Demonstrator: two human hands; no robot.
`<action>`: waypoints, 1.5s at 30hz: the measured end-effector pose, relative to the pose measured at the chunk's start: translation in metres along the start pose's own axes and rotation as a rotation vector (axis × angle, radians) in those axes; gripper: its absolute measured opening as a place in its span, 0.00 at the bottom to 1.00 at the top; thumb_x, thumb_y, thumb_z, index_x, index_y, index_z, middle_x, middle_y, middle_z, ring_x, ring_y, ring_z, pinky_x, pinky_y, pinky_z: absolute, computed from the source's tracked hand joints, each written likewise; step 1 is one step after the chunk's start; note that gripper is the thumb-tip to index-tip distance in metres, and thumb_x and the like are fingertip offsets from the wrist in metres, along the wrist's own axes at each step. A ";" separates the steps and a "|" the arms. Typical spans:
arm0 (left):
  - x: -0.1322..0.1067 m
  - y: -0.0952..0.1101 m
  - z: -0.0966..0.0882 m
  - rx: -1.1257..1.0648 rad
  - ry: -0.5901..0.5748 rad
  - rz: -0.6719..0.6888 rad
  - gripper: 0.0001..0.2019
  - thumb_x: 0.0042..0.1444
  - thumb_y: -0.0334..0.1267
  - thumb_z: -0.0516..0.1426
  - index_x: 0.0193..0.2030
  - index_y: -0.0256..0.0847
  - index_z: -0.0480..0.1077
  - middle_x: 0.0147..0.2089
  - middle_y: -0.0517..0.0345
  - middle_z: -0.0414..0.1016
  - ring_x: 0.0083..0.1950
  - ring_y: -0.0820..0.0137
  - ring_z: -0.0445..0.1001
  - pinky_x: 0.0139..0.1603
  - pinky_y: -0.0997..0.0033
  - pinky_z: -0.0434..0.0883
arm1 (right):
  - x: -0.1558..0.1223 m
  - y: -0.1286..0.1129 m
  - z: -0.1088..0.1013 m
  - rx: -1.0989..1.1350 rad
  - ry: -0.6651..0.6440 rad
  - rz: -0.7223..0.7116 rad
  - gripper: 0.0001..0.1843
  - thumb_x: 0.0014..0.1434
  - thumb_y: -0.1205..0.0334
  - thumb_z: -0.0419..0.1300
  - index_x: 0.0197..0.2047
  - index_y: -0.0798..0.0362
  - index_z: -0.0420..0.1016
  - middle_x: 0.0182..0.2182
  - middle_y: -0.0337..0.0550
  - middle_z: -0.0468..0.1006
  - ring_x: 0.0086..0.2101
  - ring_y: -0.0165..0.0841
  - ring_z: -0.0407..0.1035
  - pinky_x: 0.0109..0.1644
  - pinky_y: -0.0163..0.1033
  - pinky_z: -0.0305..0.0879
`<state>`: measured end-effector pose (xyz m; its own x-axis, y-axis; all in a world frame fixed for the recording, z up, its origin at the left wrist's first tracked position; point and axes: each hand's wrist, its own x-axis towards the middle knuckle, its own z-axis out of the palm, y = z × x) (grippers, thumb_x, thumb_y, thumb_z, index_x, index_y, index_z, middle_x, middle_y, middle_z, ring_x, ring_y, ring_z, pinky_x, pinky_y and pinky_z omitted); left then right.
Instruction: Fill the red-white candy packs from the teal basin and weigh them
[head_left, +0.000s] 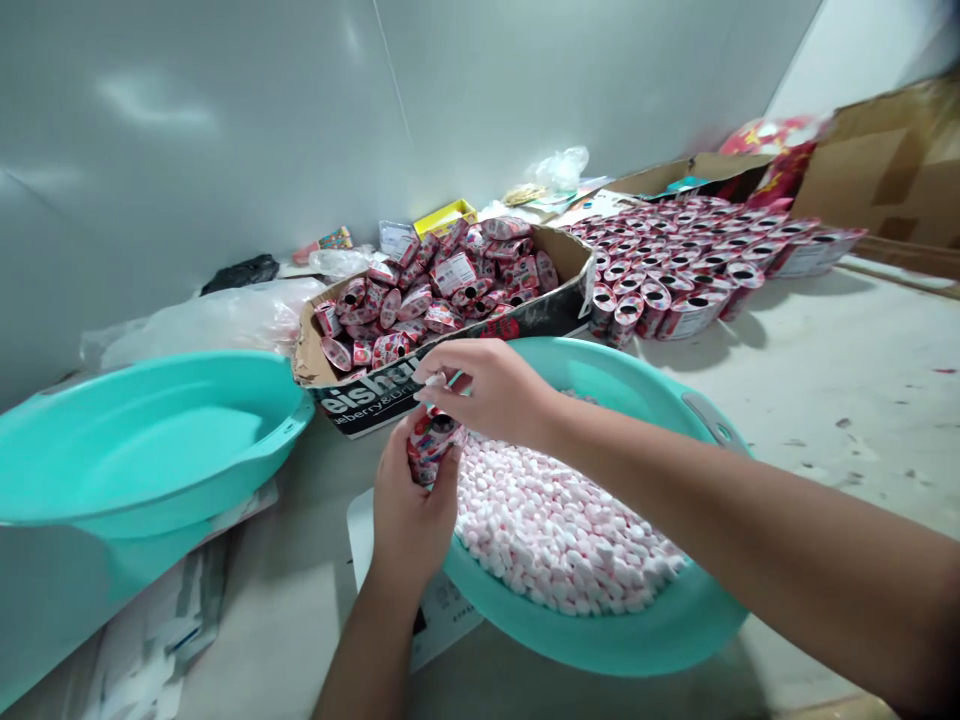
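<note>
Wrapped round a small red-and-pink printed carton are the fingers of my left hand; the carton's dark opening faces up. Just above that opening, my right hand pinches a small whitish candy between thumb and fingers. Both hands are over the left rim of a turquoise basin. Inside it lies a heap of small pink-and-white candies, partly hidden by my right forearm. Behind my hands, a cut-down cardboard box holds a jumbled pile of similar printed cartons.
Another turquoise basin stands at the left. Rows of upright cartons with dark openings cover the back right of the table. A large brown cardboard box is at the far right. Clear plastic bags lie along the wall.
</note>
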<state>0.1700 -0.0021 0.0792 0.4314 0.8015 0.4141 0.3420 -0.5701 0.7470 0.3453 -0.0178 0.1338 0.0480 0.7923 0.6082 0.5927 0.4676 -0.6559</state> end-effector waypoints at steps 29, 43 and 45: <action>-0.005 -0.004 0.004 -0.159 0.097 -0.084 0.26 0.64 0.47 0.62 0.65 0.45 0.64 0.62 0.50 0.71 0.61 0.60 0.73 0.60 0.62 0.72 | 0.004 -0.002 -0.012 -0.012 -0.085 0.008 0.08 0.62 0.66 0.59 0.41 0.58 0.78 0.36 0.44 0.79 0.37 0.29 0.72 0.42 0.32 0.66; -0.005 -0.002 0.003 -0.178 0.027 -0.078 0.23 0.65 0.46 0.62 0.64 0.50 0.65 0.62 0.56 0.72 0.60 0.64 0.73 0.58 0.67 0.72 | 0.003 -0.012 -0.017 -0.252 -0.400 0.052 0.10 0.57 0.74 0.57 0.37 0.56 0.79 0.35 0.41 0.78 0.34 0.28 0.67 0.38 0.33 0.57; -0.004 -0.001 0.002 -0.182 0.019 -0.064 0.22 0.65 0.45 0.62 0.64 0.51 0.66 0.62 0.58 0.72 0.61 0.66 0.73 0.58 0.70 0.72 | 0.003 -0.014 -0.015 -0.268 -0.389 0.074 0.11 0.58 0.75 0.55 0.36 0.56 0.79 0.35 0.42 0.78 0.35 0.29 0.67 0.39 0.34 0.57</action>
<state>0.1697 -0.0057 0.0755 0.3972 0.8391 0.3717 0.2108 -0.4776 0.8529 0.3490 -0.0279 0.1512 -0.1765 0.9313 0.3185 0.7877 0.3277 -0.5216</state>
